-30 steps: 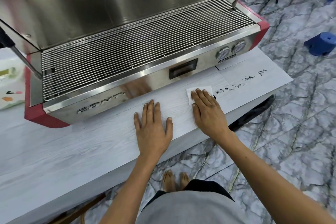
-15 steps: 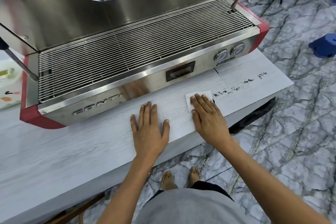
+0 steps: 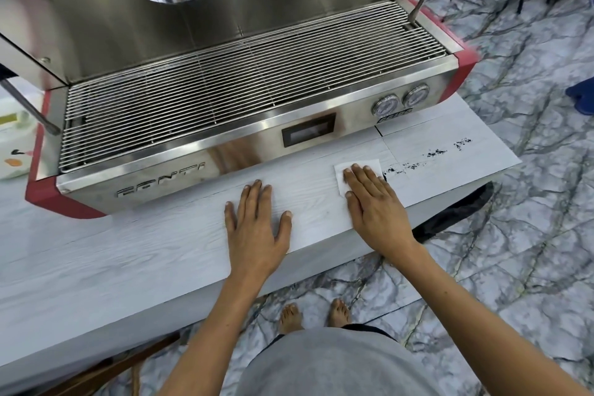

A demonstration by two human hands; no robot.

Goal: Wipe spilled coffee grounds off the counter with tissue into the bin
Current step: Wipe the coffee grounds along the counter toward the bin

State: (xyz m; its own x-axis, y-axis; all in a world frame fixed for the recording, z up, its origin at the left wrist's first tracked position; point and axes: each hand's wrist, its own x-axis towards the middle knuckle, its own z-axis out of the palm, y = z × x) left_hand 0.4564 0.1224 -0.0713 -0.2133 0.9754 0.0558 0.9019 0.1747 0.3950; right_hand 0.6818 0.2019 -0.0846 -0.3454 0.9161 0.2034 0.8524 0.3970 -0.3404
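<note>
Grounds point(image 3: 430, 154) trail right of tissue point(image 3: 356, 167) under flat right hand point(image 3: 374, 206); left hand point(image 3: 257, 225) spread beside espresso machine point(image 3: 244, 112).

I read the head view as bright and evenly lit, with soft, diffuse light and only faint shadows under the hands. The steel front of the espresso machine point(image 3: 225, 151) shows broad glare and a blurred reflection. Wide-angle distortion bows the desk point(image 3: 96, 267) edge and the drip grate point(image 3: 241, 90). The frame edges are slightly soft; the centre is sharp.
</note>
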